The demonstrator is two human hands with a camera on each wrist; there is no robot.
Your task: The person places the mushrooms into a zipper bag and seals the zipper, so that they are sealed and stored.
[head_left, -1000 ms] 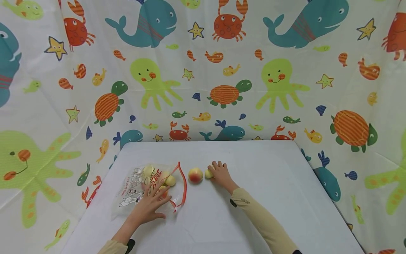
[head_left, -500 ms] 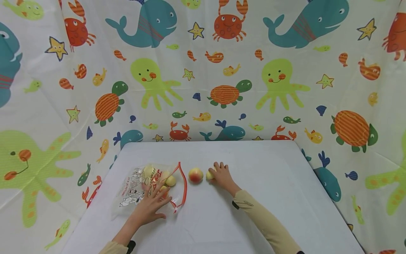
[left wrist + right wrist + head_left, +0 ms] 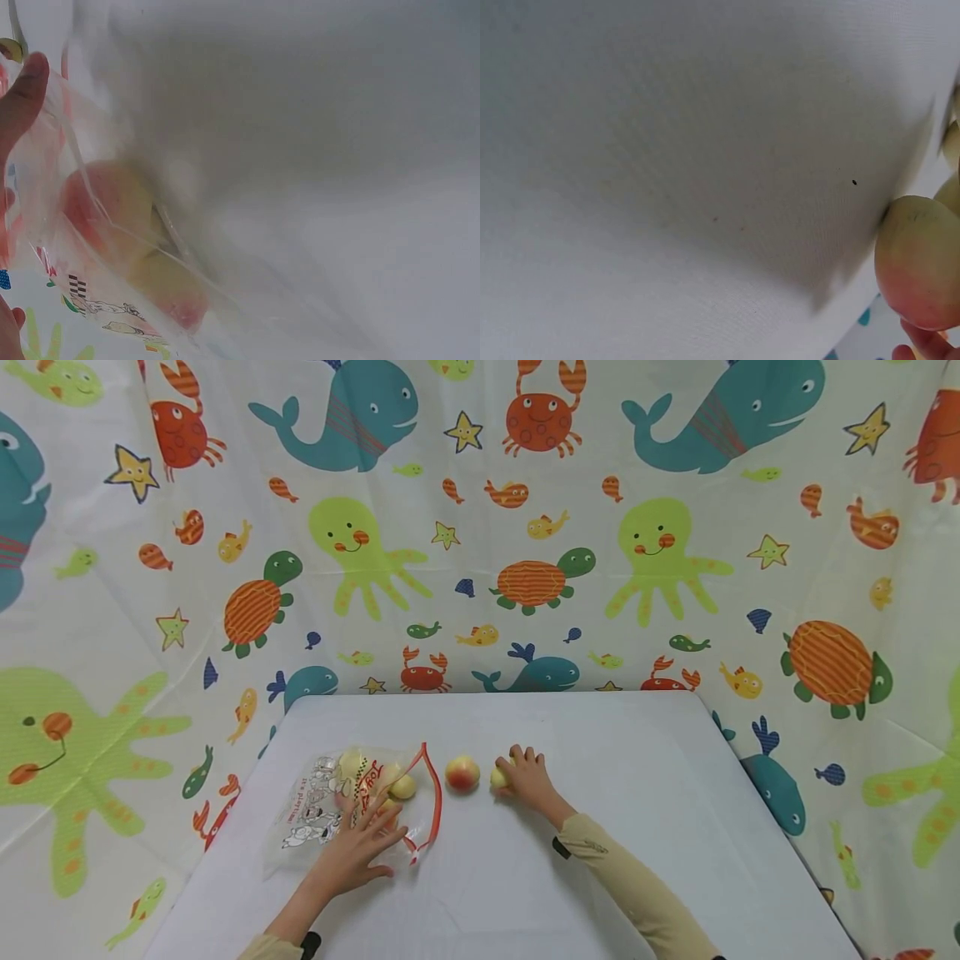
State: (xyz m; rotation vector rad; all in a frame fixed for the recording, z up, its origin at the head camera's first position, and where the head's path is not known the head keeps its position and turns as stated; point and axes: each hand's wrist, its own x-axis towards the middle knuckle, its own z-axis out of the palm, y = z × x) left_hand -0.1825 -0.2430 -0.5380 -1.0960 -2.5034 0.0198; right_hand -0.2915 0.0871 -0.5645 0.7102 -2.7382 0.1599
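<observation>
My right hand curls its fingers over a yellow peach on the table. Up close in the right wrist view, this peach has a red blush, with fingertips at its lower end. Just left of it in the head view sits another red-and-yellow peach. My left hand lies with spread fingers on a clear zip bag with red edging and printed drawings. Several yellow and reddish fruits show inside the bag. Two blushed peaches show through its plastic in the left wrist view.
Everything lies on a white-covered table. A curtain printed with sea animals hangs behind it and along both sides. The bag's red-edged opening faces the loose peach.
My right hand has shifted slightly right with its peach, widening the space to the other loose peach. My left hand and the bag have stayed in place.
</observation>
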